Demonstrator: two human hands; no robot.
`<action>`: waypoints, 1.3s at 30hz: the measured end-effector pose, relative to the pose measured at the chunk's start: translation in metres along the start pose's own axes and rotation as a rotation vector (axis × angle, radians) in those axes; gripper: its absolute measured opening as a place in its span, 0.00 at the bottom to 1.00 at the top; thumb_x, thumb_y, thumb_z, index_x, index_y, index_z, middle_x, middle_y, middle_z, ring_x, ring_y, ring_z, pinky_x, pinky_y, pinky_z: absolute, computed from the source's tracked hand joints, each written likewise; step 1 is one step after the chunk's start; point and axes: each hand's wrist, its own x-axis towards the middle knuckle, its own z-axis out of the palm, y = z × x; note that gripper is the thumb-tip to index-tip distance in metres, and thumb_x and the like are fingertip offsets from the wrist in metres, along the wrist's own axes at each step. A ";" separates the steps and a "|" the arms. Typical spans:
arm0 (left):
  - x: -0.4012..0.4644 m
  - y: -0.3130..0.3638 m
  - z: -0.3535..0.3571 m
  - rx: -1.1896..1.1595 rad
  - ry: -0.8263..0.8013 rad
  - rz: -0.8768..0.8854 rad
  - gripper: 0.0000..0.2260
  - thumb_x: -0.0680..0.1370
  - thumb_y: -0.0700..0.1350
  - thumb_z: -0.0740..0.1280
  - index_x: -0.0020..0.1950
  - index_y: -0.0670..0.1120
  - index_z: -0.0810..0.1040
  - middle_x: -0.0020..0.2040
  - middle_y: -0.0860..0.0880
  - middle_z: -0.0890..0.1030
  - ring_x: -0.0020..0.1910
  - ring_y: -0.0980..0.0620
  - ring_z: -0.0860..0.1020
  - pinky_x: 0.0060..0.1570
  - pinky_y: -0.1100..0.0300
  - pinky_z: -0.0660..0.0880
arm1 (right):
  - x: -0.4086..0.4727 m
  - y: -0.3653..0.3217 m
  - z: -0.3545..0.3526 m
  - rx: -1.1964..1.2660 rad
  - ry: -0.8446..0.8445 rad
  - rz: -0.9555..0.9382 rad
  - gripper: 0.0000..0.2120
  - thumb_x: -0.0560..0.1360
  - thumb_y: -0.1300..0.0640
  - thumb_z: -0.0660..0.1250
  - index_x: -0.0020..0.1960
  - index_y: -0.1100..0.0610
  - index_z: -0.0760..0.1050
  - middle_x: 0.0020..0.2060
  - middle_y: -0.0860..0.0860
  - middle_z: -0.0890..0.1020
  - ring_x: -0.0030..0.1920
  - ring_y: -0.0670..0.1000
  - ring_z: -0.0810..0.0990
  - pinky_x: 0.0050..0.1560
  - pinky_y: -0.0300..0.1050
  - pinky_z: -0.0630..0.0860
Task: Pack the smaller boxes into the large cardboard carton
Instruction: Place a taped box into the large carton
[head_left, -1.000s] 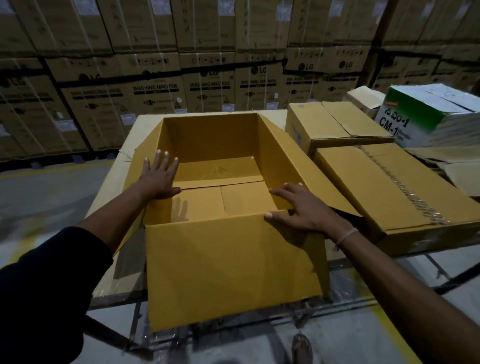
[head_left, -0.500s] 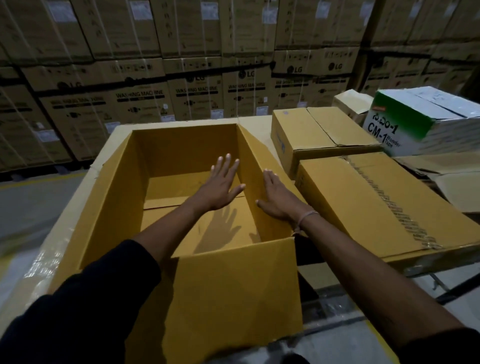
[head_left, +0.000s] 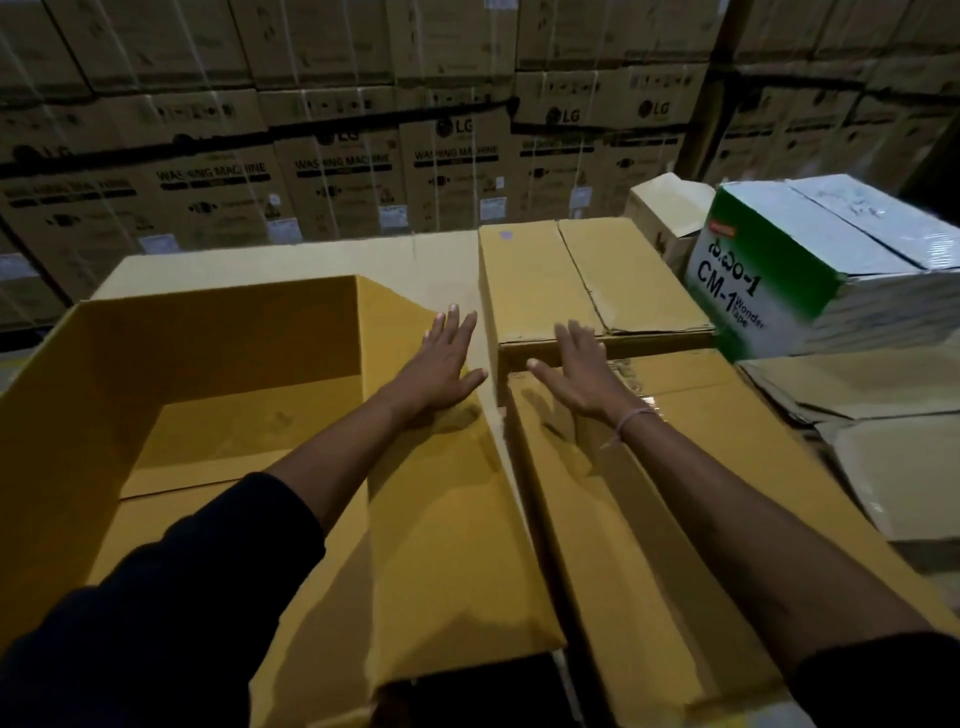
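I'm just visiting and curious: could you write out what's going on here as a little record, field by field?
Setting: warehouse, stacked washing machine cartons behind the table
Large carton: open carton on the left, nothing visible inside
Left hand: left hand flat, fingers straight, over the carton's right flap
Right hand: right hand flat, reaching toward the far brown box, above the near taped box
Other item: green and white box on the right
Progress: no small box packed yet
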 end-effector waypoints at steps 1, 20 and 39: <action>0.013 0.006 0.006 -0.025 -0.014 -0.026 0.38 0.84 0.56 0.62 0.85 0.47 0.41 0.84 0.42 0.37 0.83 0.41 0.38 0.81 0.43 0.43 | 0.010 0.020 -0.010 -0.009 0.016 0.022 0.41 0.83 0.36 0.56 0.85 0.57 0.44 0.84 0.57 0.42 0.83 0.60 0.38 0.81 0.60 0.40; 0.188 0.057 0.082 -0.273 0.126 -0.516 0.42 0.80 0.69 0.60 0.85 0.49 0.47 0.84 0.41 0.42 0.77 0.30 0.62 0.70 0.39 0.67 | 0.141 0.202 -0.069 -0.270 0.114 0.445 0.53 0.65 0.13 0.48 0.82 0.41 0.53 0.79 0.69 0.54 0.76 0.74 0.59 0.72 0.71 0.60; 0.193 0.034 0.027 -0.216 0.320 -0.455 0.42 0.73 0.76 0.61 0.81 0.55 0.62 0.68 0.41 0.74 0.67 0.38 0.75 0.62 0.45 0.74 | 0.149 0.153 -0.102 -0.142 0.436 0.403 0.54 0.59 0.11 0.51 0.75 0.41 0.68 0.61 0.62 0.72 0.62 0.64 0.73 0.62 0.59 0.71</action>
